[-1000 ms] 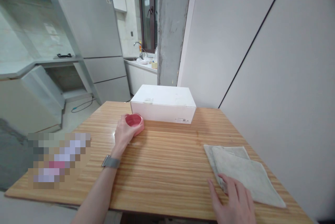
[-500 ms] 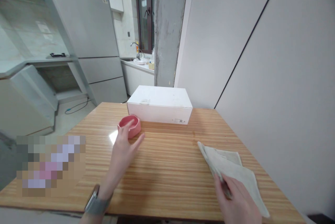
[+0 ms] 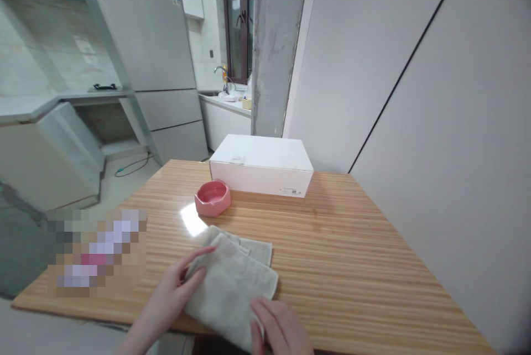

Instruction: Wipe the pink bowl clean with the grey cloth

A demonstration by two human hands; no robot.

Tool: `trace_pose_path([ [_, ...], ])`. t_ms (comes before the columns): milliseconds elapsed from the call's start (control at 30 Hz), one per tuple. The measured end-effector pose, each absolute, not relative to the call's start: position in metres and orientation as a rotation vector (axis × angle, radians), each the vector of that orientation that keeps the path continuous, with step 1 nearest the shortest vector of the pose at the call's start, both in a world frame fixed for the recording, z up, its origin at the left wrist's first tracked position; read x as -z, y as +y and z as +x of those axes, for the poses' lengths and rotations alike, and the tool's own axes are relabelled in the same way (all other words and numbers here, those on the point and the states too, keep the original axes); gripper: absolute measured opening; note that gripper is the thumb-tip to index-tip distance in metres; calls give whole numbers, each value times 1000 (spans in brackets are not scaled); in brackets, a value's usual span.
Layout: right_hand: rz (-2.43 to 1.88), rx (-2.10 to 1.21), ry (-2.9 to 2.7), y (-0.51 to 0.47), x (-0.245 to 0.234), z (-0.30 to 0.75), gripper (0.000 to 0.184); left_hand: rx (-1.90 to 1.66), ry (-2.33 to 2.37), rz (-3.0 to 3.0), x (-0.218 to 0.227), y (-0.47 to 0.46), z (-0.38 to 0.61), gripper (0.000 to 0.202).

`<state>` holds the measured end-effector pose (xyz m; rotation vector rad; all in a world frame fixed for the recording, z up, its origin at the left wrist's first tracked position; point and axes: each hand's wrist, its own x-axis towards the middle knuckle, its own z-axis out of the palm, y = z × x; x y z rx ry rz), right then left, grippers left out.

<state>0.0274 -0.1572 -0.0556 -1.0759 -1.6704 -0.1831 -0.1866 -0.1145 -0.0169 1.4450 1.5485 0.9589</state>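
Observation:
A folded grey-beige cloth (image 3: 234, 286) lies at the table's front edge, its layers slightly offset. My left hand (image 3: 178, 283) is on the cloth's left side, index finger stretched across it and thumb apart from that finger; the other fingers are partly hidden. At the near right corner of the cloth, my right hand (image 3: 282, 327) has its fingers bent around the edge and grips it. Beyond the cloth stands a pink faceted bowl (image 3: 213, 205), like an ashtray, with no hand on it.
A white box (image 3: 261, 172) stands at the back of the wooden table (image 3: 352, 266), close behind the bowl. On the left lies a pixelated, unreadable item (image 3: 103, 250). A pale wall (image 3: 448, 150) runs along the right side. A fridge (image 3: 141, 40) stands behind.
My right hand has brought the cloth leftward across the table to the front middle. My left hand has left the pink bowl and come back onto the cloth. The view has shifted slightly.

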Motion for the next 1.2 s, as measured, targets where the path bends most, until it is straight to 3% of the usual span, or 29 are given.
trace_pose_path([
  [267,-1277,265,-1893,-146,55,136,19,-1067,2205,1558,38,-125,-272,39],
  [500,-1355,245,-1807,-144,49,149,22,-1014,2711,1914,24,-136,-240,46],
  [633,-1338,220,-1807,-137,37,129,23,-1260,2211,2155,12,-133,-183,30],
  [767,-1423,123,-1893,-125,33,101,37,-924,1682,2327,17,-128,-122,22],
  [900,-1491,96,-2049,-116,36,85,44,-698,1781,2441,32,-122,-91,23],
  [1200,-1568,231,-2162,-119,41,85,42,-637,1785,2481,40,-119,-88,25],
])
